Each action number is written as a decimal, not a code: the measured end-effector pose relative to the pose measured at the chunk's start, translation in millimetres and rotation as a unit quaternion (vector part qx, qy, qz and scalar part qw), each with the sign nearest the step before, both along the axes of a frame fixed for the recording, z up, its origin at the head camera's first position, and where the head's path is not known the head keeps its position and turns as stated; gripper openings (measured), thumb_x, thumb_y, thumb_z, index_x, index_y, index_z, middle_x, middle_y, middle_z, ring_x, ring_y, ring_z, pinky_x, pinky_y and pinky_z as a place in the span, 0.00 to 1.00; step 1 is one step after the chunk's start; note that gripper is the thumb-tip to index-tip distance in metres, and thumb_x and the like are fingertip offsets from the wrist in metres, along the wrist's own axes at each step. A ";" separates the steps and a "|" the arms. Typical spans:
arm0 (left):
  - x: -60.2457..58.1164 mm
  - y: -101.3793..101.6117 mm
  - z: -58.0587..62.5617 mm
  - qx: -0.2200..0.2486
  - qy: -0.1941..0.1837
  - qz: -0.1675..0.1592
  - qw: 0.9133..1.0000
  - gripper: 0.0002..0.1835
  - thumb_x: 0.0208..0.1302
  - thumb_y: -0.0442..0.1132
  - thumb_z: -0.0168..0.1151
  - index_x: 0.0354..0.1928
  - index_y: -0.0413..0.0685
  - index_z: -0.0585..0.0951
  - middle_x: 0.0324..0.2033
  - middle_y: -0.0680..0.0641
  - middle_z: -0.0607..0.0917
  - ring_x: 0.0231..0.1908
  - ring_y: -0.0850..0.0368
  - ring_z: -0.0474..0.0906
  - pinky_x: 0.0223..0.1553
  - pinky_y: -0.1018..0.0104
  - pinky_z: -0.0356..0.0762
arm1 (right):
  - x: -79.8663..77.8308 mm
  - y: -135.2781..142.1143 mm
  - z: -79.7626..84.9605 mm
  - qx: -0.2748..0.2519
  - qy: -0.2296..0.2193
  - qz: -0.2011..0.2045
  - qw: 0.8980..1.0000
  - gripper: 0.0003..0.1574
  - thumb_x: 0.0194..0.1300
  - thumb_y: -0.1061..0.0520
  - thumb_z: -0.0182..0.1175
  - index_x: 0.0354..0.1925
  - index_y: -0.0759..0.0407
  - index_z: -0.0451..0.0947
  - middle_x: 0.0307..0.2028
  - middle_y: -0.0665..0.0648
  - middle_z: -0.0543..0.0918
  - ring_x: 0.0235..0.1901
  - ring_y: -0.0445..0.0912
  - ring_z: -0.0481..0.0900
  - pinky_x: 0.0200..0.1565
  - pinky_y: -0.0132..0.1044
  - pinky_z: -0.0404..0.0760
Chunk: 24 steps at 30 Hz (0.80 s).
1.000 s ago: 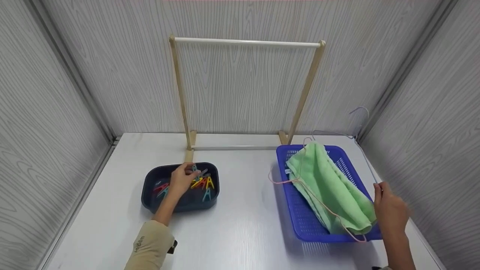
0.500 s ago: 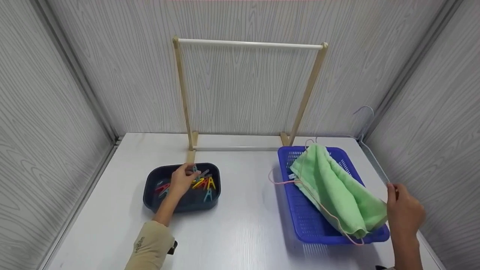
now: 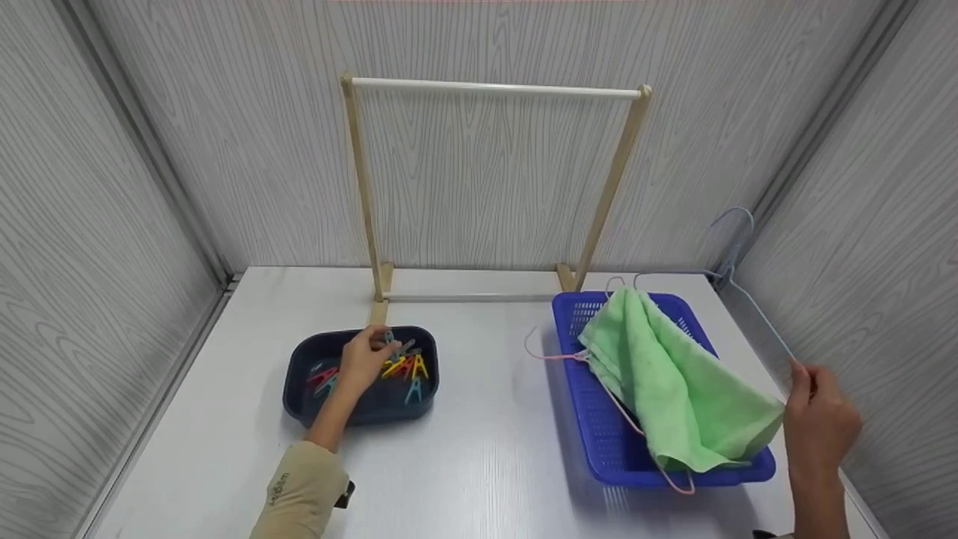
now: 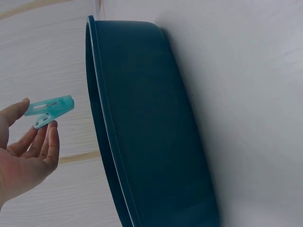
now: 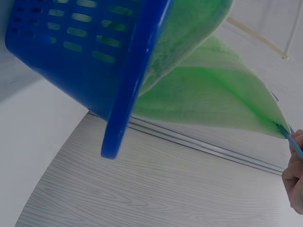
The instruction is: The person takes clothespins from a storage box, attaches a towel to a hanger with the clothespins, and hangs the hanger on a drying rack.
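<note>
My left hand [image 3: 364, 359] pinches a teal clothespin [image 4: 51, 109] between thumb and fingers, over the dark blue bin [image 3: 299, 374]. In the left wrist view the clothespin is held beside the bin's rim. On the right, my right hand [image 3: 823, 419] grips one end of a light blue hanger [image 3: 763, 318], its hook rising toward the back. A green towel [image 3: 666, 389] drapes over the blue basket [image 3: 599, 434], one corner stretching to the right hand. The right wrist view has that towel corner [image 5: 265, 113] at the blue hanger. Part of a pink hanger [image 3: 555, 357] lies under the towel.
Several red, yellow and teal clothespins [image 3: 408, 367] lie in the bin. At the back stands a wooden rack with a white top bar [image 3: 494, 87]. Patterned wall panels [image 3: 876, 224] enclose the white table [image 3: 479, 449] at the back and sides.
My right hand has moved right with the blue hanger, drawing the towel's corner out past the basket. The pink hanger has shifted left. My left hand stays put with the clothespin.
</note>
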<state>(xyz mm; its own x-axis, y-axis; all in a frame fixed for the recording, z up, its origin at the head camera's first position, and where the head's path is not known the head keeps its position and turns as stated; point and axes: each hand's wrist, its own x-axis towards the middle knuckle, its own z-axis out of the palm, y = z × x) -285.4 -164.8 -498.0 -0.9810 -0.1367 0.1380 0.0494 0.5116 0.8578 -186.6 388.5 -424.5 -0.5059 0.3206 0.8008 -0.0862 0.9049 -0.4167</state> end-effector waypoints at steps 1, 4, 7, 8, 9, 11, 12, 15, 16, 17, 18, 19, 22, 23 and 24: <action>-0.1 -0.2 -0.2 -0.001 -0.001 0.000 1.000 0.19 0.59 0.36 0.63 0.50 0.33 0.75 0.42 0.37 0.80 0.44 0.45 0.76 0.43 0.53 0.74 | 0.6 0.7 -1.1 -0.007 0.003 0.000 1.000 0.15 0.64 0.60 0.57 0.29 0.74 0.75 0.20 0.67 0.76 0.17 0.39 0.66 0.22 0.33 0.61; -0.2 -0.4 -0.2 0.001 -0.001 -0.001 1.000 0.19 0.59 0.36 0.63 0.50 0.33 0.76 0.42 0.37 0.80 0.44 0.45 0.76 0.43 0.53 0.74 | 2.4 2.6 -4.3 -0.030 0.019 0.003 0.999 0.15 0.64 0.60 0.58 0.29 0.75 0.76 0.20 0.67 0.76 0.20 0.26 0.58 0.23 0.27 0.59; -0.2 -0.2 0.5 0.003 0.000 -0.002 1.000 0.19 0.59 0.36 0.63 0.50 0.33 0.76 0.42 0.37 0.80 0.44 0.45 0.76 0.43 0.53 0.74 | 3.7 4.4 -7.9 -0.051 0.038 0.003 0.998 0.15 0.63 0.60 0.58 0.29 0.75 0.76 0.21 0.67 0.76 0.21 0.21 0.56 0.24 0.26 0.59; -0.3 -0.2 0.5 0.003 0.000 -0.003 1.000 0.19 0.60 0.36 0.63 0.50 0.33 0.75 0.42 0.37 0.80 0.44 0.45 0.75 0.43 0.53 0.74 | 3.8 5.0 -9.0 -0.058 0.043 0.003 0.997 0.15 0.63 0.60 0.58 0.29 0.75 0.76 0.21 0.67 0.76 0.21 0.21 0.56 0.24 0.26 0.59; -0.4 -0.3 0.2 0.003 -0.001 -0.003 1.000 0.19 0.60 0.36 0.62 0.50 0.33 0.75 0.42 0.37 0.79 0.44 0.45 0.75 0.43 0.53 0.73 | 3.9 5.6 -10.1 -0.064 0.047 0.001 0.997 0.15 0.63 0.60 0.58 0.29 0.75 0.76 0.21 0.66 0.77 0.22 0.21 0.57 0.24 0.26 0.60; -0.2 -0.3 -0.3 0.002 -0.003 -0.004 1.000 0.19 0.60 0.36 0.62 0.51 0.33 0.75 0.43 0.37 0.79 0.44 0.45 0.75 0.44 0.53 0.73 | 3.5 6.7 -11.7 -0.078 0.053 -0.004 0.996 0.15 0.63 0.60 0.58 0.29 0.75 0.76 0.20 0.57 0.77 0.22 0.21 0.59 0.25 0.25 0.60; -0.1 0.0 -0.5 0.002 -0.004 -0.004 1.000 0.19 0.60 0.37 0.62 0.51 0.33 0.75 0.43 0.37 0.79 0.44 0.45 0.75 0.44 0.53 0.73 | 3.5 7.3 -12.3 -0.082 0.056 -0.006 0.995 0.15 0.63 0.60 0.58 0.29 0.75 0.76 0.20 0.52 0.76 0.22 0.20 0.59 0.25 0.23 0.60; 0.0 0.3 -1.3 0.004 -0.005 -0.004 1.000 0.19 0.60 0.36 0.62 0.51 0.32 0.75 0.44 0.37 0.79 0.45 0.45 0.75 0.45 0.53 0.73 | 3.2 8.5 -13.0 -0.100 0.065 -0.006 0.993 0.15 0.62 0.60 0.59 0.29 0.75 0.76 0.22 0.35 0.71 0.21 0.21 0.61 0.25 0.20 0.60; 0.1 0.5 -1.2 0.005 -0.006 -0.004 1.000 0.19 0.60 0.36 0.62 0.51 0.32 0.75 0.44 0.37 0.79 0.45 0.45 0.75 0.45 0.53 0.73 | 3.5 8.6 -12.8 -0.105 0.069 -0.007 0.992 0.15 0.62 0.60 0.59 0.29 0.75 0.76 0.23 0.31 0.69 0.21 0.21 0.61 0.25 0.19 0.60; 0.1 0.7 -1.2 0.006 -0.007 -0.004 1.000 0.20 0.60 0.36 0.62 0.51 0.32 0.75 0.44 0.37 0.79 0.45 0.45 0.75 0.45 0.53 0.73 | 4.0 8.8 -12.4 -0.106 0.076 -0.006 0.991 0.15 0.62 0.60 0.59 0.28 0.75 0.76 0.23 0.29 0.67 0.20 0.22 0.61 0.25 0.18 0.59; 0.2 0.8 -1.0 0.007 -0.008 -0.004 1.000 0.19 0.60 0.36 0.62 0.51 0.33 0.75 0.44 0.37 0.79 0.45 0.45 0.75 0.45 0.53 0.73 | 4.6 9.3 -12.0 -0.105 0.083 -0.005 0.991 0.15 0.63 0.60 0.58 0.28 0.76 0.76 0.23 0.27 0.66 0.20 0.22 0.62 0.25 0.18 0.59; 0.3 0.6 -1.1 0.008 -0.009 -0.004 1.000 0.19 0.60 0.36 0.62 0.51 0.33 0.75 0.45 0.37 0.79 0.45 0.45 0.75 0.45 0.53 0.73 | 4.9 9.4 -11.3 -0.109 0.089 -0.003 0.990 0.16 0.63 0.60 0.58 0.28 0.76 0.76 0.23 0.25 0.66 0.20 0.23 0.62 0.25 0.17 0.59; 0.7 -0.1 -1.2 0.007 -0.010 -0.007 1.000 0.20 0.60 0.36 0.62 0.52 0.33 0.75 0.44 0.37 0.79 0.45 0.45 0.75 0.44 0.53 0.74 | 5.8 9.3 -7.6 -0.113 0.113 0.000 0.987 0.17 0.64 0.60 0.56 0.28 0.76 0.76 0.23 0.23 0.67 0.20 0.23 0.63 0.26 0.18 0.60; 0.9 -0.6 -1.3 0.007 -0.009 -0.008 1.000 0.19 0.60 0.35 0.62 0.52 0.32 0.75 0.44 0.36 0.79 0.45 0.44 0.75 0.44 0.53 0.74 | 5.6 9.5 -6.3 -0.115 0.121 0.003 0.986 0.17 0.64 0.60 0.56 0.28 0.77 0.76 0.24 0.23 0.68 0.21 0.23 0.63 0.26 0.18 0.60; 1.1 -1.0 -1.5 0.006 -0.008 -0.008 1.000 0.19 0.60 0.35 0.62 0.51 0.32 0.75 0.43 0.36 0.79 0.45 0.44 0.75 0.44 0.53 0.74 | 5.3 9.6 -4.9 -0.118 0.128 0.006 0.985 0.17 0.64 0.60 0.55 0.28 0.77 0.76 0.24 0.23 0.68 0.21 0.23 0.64 0.26 0.19 0.61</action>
